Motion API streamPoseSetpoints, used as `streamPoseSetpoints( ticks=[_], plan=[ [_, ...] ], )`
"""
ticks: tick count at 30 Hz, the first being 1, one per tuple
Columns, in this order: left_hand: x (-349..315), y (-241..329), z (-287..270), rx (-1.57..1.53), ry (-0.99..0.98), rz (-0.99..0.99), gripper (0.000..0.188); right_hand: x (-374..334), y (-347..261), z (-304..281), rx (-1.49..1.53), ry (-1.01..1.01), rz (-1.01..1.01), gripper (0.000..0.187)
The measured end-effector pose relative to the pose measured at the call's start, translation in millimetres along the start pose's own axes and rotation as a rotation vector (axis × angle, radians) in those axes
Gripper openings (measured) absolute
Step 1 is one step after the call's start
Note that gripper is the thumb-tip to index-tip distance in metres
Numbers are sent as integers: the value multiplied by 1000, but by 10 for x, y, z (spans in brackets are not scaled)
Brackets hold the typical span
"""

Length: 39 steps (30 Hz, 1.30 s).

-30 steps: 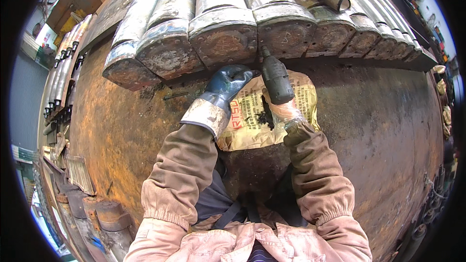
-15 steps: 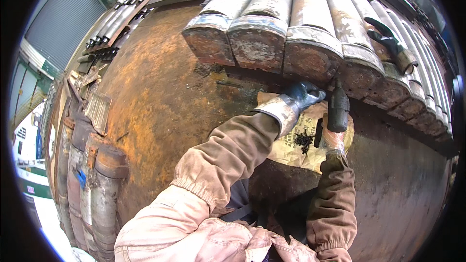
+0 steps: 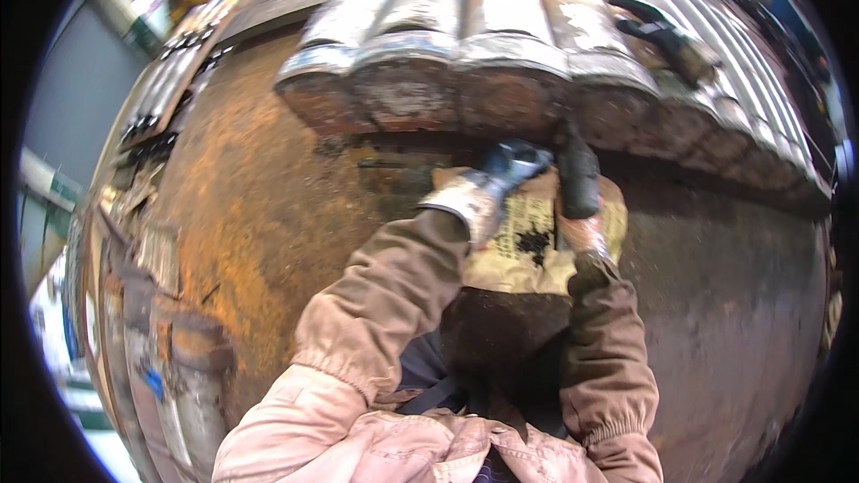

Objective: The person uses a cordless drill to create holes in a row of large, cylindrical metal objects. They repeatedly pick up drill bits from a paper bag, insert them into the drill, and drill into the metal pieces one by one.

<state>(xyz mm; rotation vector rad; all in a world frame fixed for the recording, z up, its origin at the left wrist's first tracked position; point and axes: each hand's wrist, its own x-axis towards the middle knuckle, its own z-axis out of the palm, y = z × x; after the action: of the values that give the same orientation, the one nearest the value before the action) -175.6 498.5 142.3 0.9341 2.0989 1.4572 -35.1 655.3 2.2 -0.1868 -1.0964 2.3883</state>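
My right hand (image 3: 583, 234), under a shiny clear covering, is closed around a dark power tool (image 3: 579, 181) with a tapered front. The tool points away from me, its tip close to the dark end of a metal cylinder (image 3: 514, 98); whether they touch I cannot tell. To its left, my left hand (image 3: 512, 165) wears a dark blue coated glove with a pale cuff. Its fingers are curled near the tool's front, and anything in them is hidden. Below both hands lies a yellowish paper sack (image 3: 501, 273) with a pile of black bits (image 3: 534, 243) on it.
A row of pale cylinders (image 3: 412, 0) with blocky ends spans the far side. A dark glove (image 3: 667, 40) lies on them. A thin dark rod (image 3: 380, 165) rests on the rusty plate (image 3: 259, 206). More cylinders (image 3: 199, 349) and metal scraps stand at left.
The whole view has shifted, so the cylinders, sack and both hands sit further left in the picture, with some blur. Both hands keep nearly the same pose, and the tool stays in my right hand.
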Motion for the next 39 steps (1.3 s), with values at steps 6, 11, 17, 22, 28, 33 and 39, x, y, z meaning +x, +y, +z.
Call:
streamPoseSetpoints(
  ticks=[6, 11, 17, 22, 28, 33, 39],
  plan=[
    [-150, 40, -100, -384, 23, -115, 23, 529, -266, 580, -1192, 33, -389, 26],
    [-168, -16, -106, -397, 19, -81, 22, 484, -671, 1184, -1534, -80, -138, 47],
    [-195, 12, -97, -398, 1, -128, 23, -185, -1111, 976, -1436, -83, -393, 45],
    [-169, -77, -129, -451, -20, -119, 22, -184, -1171, 1048, -1621, -40, -335, 45],
    [-206, 72, -35, -401, -9, -108, 21, -179, -1050, 909, -1721, -25, -355, 51],
    [-201, 38, -88, -355, -19, -53, 21, -167, -812, 872, -1571, 51, -373, 51],
    [-236, -40, -146, -359, 30, -68, 22, -175, -828, 863, -1640, 23, -384, 56]
  ],
)
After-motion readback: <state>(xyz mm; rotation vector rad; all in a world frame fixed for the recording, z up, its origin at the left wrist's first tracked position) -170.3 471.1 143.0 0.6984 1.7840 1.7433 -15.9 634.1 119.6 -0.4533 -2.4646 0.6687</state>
